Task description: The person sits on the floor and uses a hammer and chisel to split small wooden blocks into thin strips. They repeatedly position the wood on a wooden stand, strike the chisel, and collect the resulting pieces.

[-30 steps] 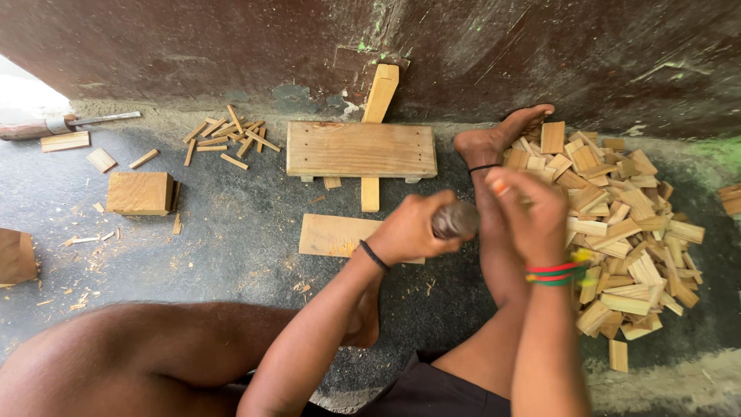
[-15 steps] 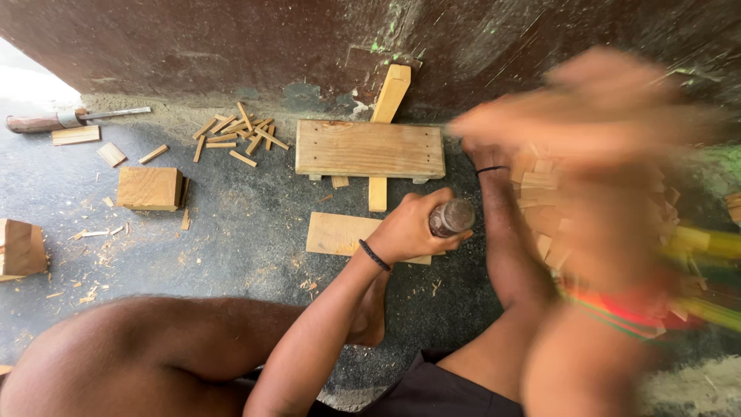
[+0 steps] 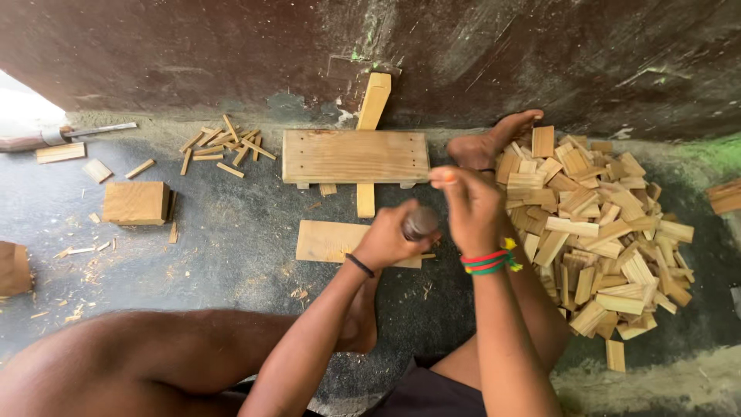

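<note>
1. My left hand (image 3: 390, 239) was shut tight around a dark round tool handle (image 3: 420, 222), and I held it over a flat wood piece (image 3: 328, 241) that lay on the floor (image 3: 231, 255).
2. My right hand (image 3: 467, 205) was up just beside the handle, a bit farther away and to the right. Its fingers were pinched together on something thin, but it was too small for me to tell what.
3. I had bright bands (image 3: 486, 262) on my right wrist and a dark band (image 3: 360, 265) on my left wrist.
4. A small wood bench (image 3: 355, 156) sat far from me, close to the dark wall (image 3: 463, 54). A wood stick (image 3: 374, 100) leaned on the wall behind it.
5. A big pile of short wood pieces (image 3: 594, 232) lay on the right. My foot (image 3: 490, 143) touched the far left edge of the pile.
6. A little heap of thin sticks (image 3: 224, 143) lay to the left of the bench.
7. A wood block (image 3: 136, 202) sat on the left, nearer to me than the sticks. Wood chips (image 3: 81, 266) lay on the floor near it.
8. A tool with a metal rod (image 3: 69, 133) lay far off on the left.
</note>
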